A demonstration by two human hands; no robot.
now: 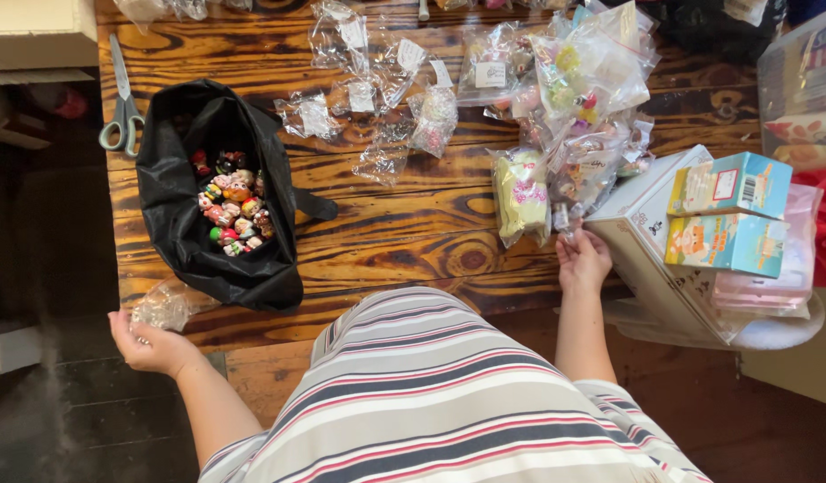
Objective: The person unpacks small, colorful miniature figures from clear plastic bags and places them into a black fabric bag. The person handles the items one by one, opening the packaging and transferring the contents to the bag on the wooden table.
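- From my remote seat, I see the left hand (147, 343) at eight o'clock, palm up off the table's (404, 233) near edge, fingers curled around a crumpled clear plastic bag (167, 306).
- The right hand (583, 259) sits at four o'clock, fingers pinched narrow on a small clear packet (563, 217) at the foot of a heap of filled clear bags (578, 98).
- A black bag (176, 215) lies open at ten o'clock, just above the left hand, with small colourful figurines (232, 204) inside.
- Grey-handled scissors (121, 98) rest at its upper left.
- Empty clear packets (368, 98) are scattered at twelve o'clock.
- Teal boxes (730, 210) are stacked on a white box (641, 224) at three o'clock, beside the right hand.
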